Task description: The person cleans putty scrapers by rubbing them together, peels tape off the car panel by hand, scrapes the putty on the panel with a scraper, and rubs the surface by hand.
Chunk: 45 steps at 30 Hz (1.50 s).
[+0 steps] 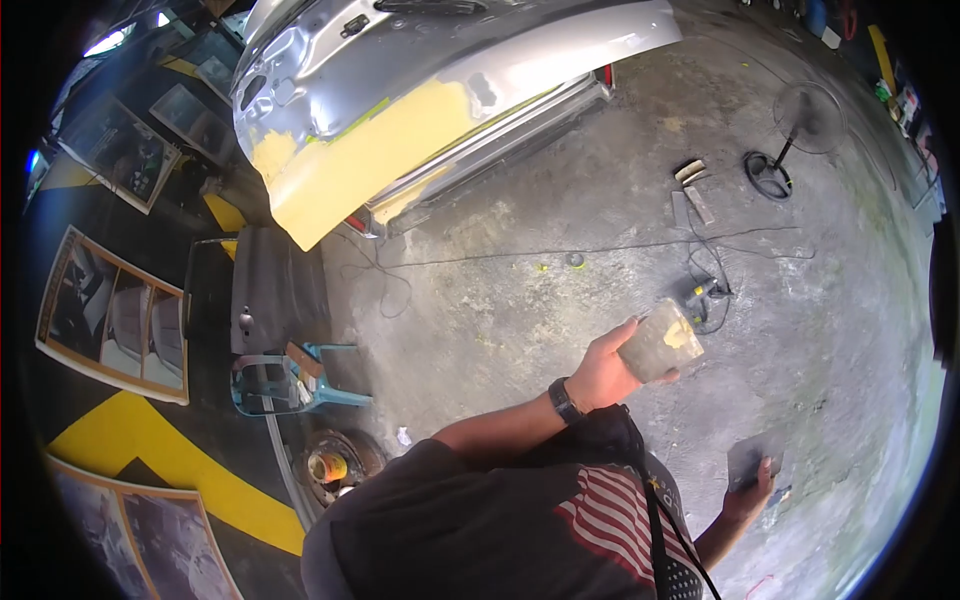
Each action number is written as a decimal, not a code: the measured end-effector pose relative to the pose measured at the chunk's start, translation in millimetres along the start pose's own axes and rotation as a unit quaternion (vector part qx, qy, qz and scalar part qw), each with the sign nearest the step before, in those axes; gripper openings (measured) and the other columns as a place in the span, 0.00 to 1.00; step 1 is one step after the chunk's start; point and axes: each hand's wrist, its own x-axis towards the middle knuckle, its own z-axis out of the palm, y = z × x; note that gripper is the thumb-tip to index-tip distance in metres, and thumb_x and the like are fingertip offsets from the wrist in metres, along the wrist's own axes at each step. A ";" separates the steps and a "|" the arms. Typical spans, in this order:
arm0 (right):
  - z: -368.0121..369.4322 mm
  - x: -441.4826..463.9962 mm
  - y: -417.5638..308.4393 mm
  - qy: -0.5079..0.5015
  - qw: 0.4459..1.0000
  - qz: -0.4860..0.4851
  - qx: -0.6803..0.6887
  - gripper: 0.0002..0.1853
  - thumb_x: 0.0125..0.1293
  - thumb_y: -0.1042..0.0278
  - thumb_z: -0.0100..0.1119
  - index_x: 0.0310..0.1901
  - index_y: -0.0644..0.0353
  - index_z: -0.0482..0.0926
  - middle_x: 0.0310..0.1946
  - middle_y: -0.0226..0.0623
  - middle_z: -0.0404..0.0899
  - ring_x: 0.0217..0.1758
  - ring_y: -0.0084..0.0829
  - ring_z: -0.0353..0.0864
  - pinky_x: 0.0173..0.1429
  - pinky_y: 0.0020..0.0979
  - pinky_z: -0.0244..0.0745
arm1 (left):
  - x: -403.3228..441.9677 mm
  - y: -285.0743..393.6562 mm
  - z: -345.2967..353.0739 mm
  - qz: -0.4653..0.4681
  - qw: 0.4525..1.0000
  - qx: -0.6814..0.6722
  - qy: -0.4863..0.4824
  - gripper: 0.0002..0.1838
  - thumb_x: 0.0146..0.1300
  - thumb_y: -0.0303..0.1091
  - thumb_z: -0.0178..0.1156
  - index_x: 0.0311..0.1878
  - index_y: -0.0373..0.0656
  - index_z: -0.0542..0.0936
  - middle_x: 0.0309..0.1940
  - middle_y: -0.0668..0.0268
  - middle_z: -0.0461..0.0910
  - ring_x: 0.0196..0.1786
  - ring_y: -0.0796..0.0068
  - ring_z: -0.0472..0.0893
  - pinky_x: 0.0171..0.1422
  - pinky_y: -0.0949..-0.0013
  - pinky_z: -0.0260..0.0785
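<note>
My left hand [605,375] is closed round a flat grey plate [660,343] with a dab of yellow filler on it, in front of my chest. Lower right, my right hand [752,492] grips a thin dark spreader [752,460], held well apart from the plate. Beyond both hands, at the top, a silver car panel [560,40] carries a broad area of yellow filler [390,145]. Neither hand touches the panel.
A blue-green stool [340,398] holding tools stands at left, near a wheel rim [368,455] with a can [327,466]. A power tool [703,290], cables and a pedestal fan [768,175] are on the concrete floor [480,350].
</note>
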 end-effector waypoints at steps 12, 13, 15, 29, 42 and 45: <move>15.9 76.1 -86.9 -0.076 0.995 0.061 0.022 0.17 0.74 0.59 0.57 0.59 0.57 0.75 0.48 0.35 0.82 0.50 0.32 0.84 0.54 0.39 0.81 | 92.9 -151.4 108.9 0.133 0.981 0.076 -0.116 0.39 0.77 0.61 0.36 0.76 0.36 0.60 0.73 0.51 0.66 0.75 0.48 0.66 0.77 0.41 0.58; 29.1 72.1 -92.8 -0.053 0.994 0.075 0.054 0.16 0.75 0.60 0.56 0.59 0.58 0.75 0.48 0.35 0.82 0.50 0.32 0.84 0.54 0.39 0.82 | 96.6 -155.3 117.5 0.137 0.974 0.142 -0.107 0.38 0.76 0.60 0.37 0.76 0.38 0.61 0.73 0.52 0.67 0.74 0.47 0.67 0.75 0.41 0.59; 44.6 67.5 -104.0 -0.028 0.989 0.091 0.110 0.15 0.75 0.60 0.55 0.57 0.59 0.75 0.47 0.35 0.82 0.48 0.33 0.85 0.53 0.39 0.82 | 105.9 -172.5 125.4 0.142 0.960 0.214 -0.107 0.37 0.75 0.58 0.38 0.75 0.38 0.62 0.71 0.53 0.68 0.72 0.44 0.68 0.74 0.42 0.60; 49.5 63.6 -112.2 -0.017 0.986 -0.024 0.165 0.17 0.72 0.63 0.61 0.58 0.61 0.75 0.43 0.33 0.81 0.44 0.27 0.84 0.46 0.33 0.82 | 128.3 -199.6 135.5 0.100 0.886 0.417 -0.175 0.39 0.76 0.56 0.39 0.71 0.26 0.65 0.67 0.50 0.71 0.70 0.60 0.71 0.75 0.60 0.58; 28.3 55.8 -123.8 -0.004 0.995 -0.068 0.073 0.15 0.72 0.64 0.60 0.53 0.65 0.78 0.41 0.34 0.82 0.41 0.27 0.83 0.45 0.32 0.82 | 115.5 -215.7 150.6 0.021 0.842 0.512 -0.170 0.31 0.78 0.41 0.38 0.72 0.24 0.65 0.65 0.48 0.75 0.69 0.63 0.73 0.71 0.64 0.62; 21.8 56.1 -124.9 -0.005 0.996 -0.074 0.057 0.15 0.72 0.64 0.60 0.52 0.65 0.78 0.39 0.34 0.82 0.39 0.27 0.84 0.45 0.32 0.82 | 112.1 -223.8 154.1 0.046 0.810 0.563 -0.159 0.30 0.78 0.41 0.39 0.72 0.26 0.67 0.60 0.53 0.78 0.62 0.68 0.76 0.65 0.68 0.65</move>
